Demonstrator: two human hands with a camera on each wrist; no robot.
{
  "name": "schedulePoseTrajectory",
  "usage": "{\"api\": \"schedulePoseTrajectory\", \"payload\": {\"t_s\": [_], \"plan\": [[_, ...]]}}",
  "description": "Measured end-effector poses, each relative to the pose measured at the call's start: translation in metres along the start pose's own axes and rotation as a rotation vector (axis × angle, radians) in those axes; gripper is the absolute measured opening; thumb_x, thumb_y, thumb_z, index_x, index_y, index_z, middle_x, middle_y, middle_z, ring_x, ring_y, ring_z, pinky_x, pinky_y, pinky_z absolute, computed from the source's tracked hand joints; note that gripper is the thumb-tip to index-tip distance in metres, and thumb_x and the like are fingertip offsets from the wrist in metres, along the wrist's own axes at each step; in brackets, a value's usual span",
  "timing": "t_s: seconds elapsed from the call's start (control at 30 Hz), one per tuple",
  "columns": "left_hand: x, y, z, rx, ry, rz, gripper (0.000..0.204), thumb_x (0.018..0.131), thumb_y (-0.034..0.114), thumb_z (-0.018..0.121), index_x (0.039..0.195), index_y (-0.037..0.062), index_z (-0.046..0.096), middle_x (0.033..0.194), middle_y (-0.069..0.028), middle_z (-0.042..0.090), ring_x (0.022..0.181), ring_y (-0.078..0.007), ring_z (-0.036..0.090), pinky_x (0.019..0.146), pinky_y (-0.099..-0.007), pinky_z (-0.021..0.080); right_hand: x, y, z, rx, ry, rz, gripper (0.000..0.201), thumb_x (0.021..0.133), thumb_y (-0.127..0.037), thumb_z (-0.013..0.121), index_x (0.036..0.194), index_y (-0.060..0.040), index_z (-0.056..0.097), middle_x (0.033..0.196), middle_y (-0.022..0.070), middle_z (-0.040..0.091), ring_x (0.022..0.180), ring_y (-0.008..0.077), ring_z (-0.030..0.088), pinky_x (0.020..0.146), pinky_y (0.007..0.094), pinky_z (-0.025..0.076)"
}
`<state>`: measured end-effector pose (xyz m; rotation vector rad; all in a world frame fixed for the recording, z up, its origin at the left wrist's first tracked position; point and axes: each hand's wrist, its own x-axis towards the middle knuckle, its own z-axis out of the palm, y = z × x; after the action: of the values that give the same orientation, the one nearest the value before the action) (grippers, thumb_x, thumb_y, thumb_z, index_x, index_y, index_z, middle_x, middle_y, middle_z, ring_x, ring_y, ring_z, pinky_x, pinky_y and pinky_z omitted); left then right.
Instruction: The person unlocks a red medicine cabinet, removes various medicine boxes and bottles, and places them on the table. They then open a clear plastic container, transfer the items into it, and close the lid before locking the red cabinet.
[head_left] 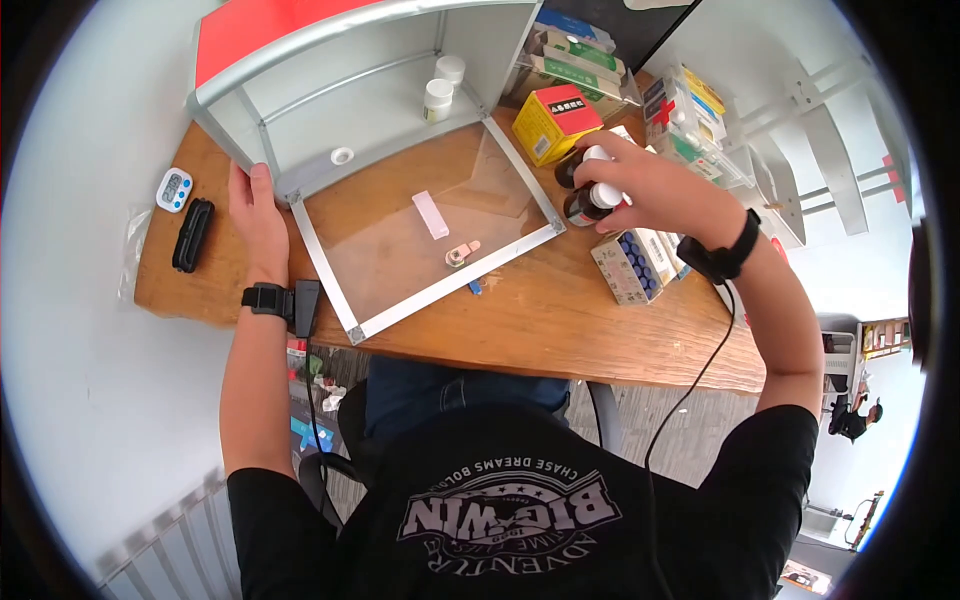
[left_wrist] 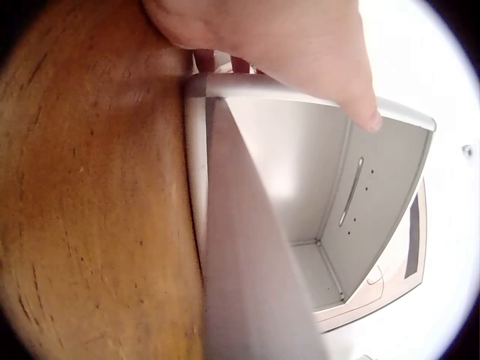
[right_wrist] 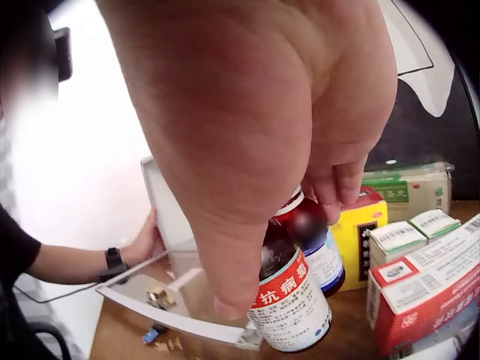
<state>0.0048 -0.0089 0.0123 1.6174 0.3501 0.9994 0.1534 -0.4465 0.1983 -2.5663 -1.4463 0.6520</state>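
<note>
My left hand holds the lower left edge of a red-topped cabinet, thumb along the frame; the left wrist view shows the thumb over the cabinet's edge. With my right hand I grip two dark bottles with white caps, the nearer one beside the farther one. The right wrist view shows the nearer bottle's red-and-white label, and a blue-and-white one behind it. The cabinet's clear door lies lowered over the table.
Two white bottles stand inside the cabinet. Right of the door are a yellow-and-red box, a box of blue-capped vials and stacked medicine boxes. A timer and black case lie at left.
</note>
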Motion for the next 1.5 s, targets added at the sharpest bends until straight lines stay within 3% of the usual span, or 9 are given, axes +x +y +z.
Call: {"api": "schedulePoseTrajectory", "payload": {"t_s": [0.3,0.6,0.73,0.8,0.9,1.13,1.2,1.37,1.5], "plan": [[-0.003,0.000,0.000,0.073,0.049,-0.013,0.050,0.113,0.031,0.050,0.145,-0.0078,0.052,0.139,-0.0134,0.062,0.126,-0.0216,0.056,0.111,-0.0350,0.042,0.012,0.037,0.021,-0.245,0.164,-0.136,0.051,0.073,-0.012,0.089,0.118,-0.0092,0.065,0.143,0.0142,0.055,0.131,0.0377,0.055,0.109,0.0469,0.048],[-0.005,0.002,-0.002,0.036,0.012,-0.051,0.051,0.113,0.031,0.050,0.146,-0.0071,0.051,0.139,-0.0122,0.062,0.124,-0.0211,0.056,0.110,-0.0352,0.042,0.068,-0.037,0.005,-0.239,0.376,-0.308,0.053,0.083,-0.021,0.082,0.131,-0.0087,0.064,0.134,0.0168,0.059,0.123,0.0370,0.063,0.103,0.0454,0.054],[-0.004,0.006,0.002,0.013,0.004,0.003,0.049,0.113,0.030,0.050,0.146,-0.0068,0.051,0.137,-0.0118,0.062,0.123,-0.0200,0.055,0.109,-0.0339,0.042,0.167,-0.045,0.011,-0.226,0.397,0.003,0.065,0.089,-0.030,0.076,0.147,-0.0107,0.054,0.149,0.0227,0.051,0.124,0.0440,0.062,0.106,0.0460,0.053],[-0.004,-0.001,0.002,0.002,0.012,0.014,0.049,0.113,0.029,0.050,0.146,-0.0069,0.051,0.137,-0.0122,0.062,0.123,-0.0201,0.056,0.109,-0.0337,0.043,0.208,-0.037,-0.001,-0.239,0.214,0.141,0.064,0.087,-0.033,0.078,0.144,-0.0120,0.057,0.150,0.0249,0.049,0.127,0.0441,0.060,0.107,0.0460,0.052],[-0.002,-0.002,0.002,-0.003,0.037,0.031,0.049,0.113,0.029,0.051,0.146,-0.0071,0.052,0.136,-0.0128,0.063,0.122,-0.0201,0.056,0.108,-0.0336,0.043,0.235,-0.022,-0.007,-0.271,0.087,0.082,0.058,0.085,-0.031,0.079,0.137,-0.0124,0.064,0.151,0.0244,0.049,0.131,0.0437,0.058,0.109,0.0466,0.050],[-0.003,0.000,0.003,0.006,0.047,0.028,0.049,0.113,0.030,0.051,0.144,-0.0078,0.055,0.135,-0.0123,0.065,0.121,-0.0203,0.057,0.108,-0.0335,0.043,0.173,-0.018,-0.006,-0.079,0.460,-0.274,0.042,0.084,-0.023,0.081,0.123,-0.0120,0.070,0.141,0.0187,0.054,0.125,0.0401,0.060,0.106,0.0435,0.053],[-0.003,-0.002,-0.003,-0.031,0.027,-0.028,0.053,0.111,0.025,0.057,0.152,-0.0075,0.047,0.147,-0.0136,0.058,0.133,-0.0216,0.055,0.115,-0.0345,0.040,0.126,-0.026,-0.023,0.018,0.402,-0.341,0.038,0.084,-0.019,0.082,0.120,-0.0115,0.070,0.142,0.0162,0.054,0.125,0.0338,0.061,0.102,0.0401,0.055],[-0.002,0.000,0.000,-0.040,-0.019,-0.019,0.051,0.112,0.026,0.054,0.151,-0.0072,0.048,0.146,-0.0138,0.059,0.133,-0.0214,0.055,0.115,-0.0341,0.039,0.045,-0.008,-0.066,-0.081,0.439,-0.050,0.036,0.086,-0.016,0.081,0.120,-0.0117,0.071,0.138,0.0124,0.054,0.120,0.0250,0.063,0.094,0.0352,0.058],[-0.003,0.010,0.004,-0.014,0.001,0.014,0.051,0.112,0.026,0.054,0.151,-0.0069,0.047,0.147,-0.0136,0.058,0.134,-0.0215,0.054,0.116,-0.0342,0.039,0.057,0.062,-0.064,-0.092,0.426,-0.033,0.035,0.087,-0.018,0.080,0.121,-0.0138,0.071,0.144,0.0115,0.052,0.123,0.0280,0.063,0.097,0.0368,0.058]]}}
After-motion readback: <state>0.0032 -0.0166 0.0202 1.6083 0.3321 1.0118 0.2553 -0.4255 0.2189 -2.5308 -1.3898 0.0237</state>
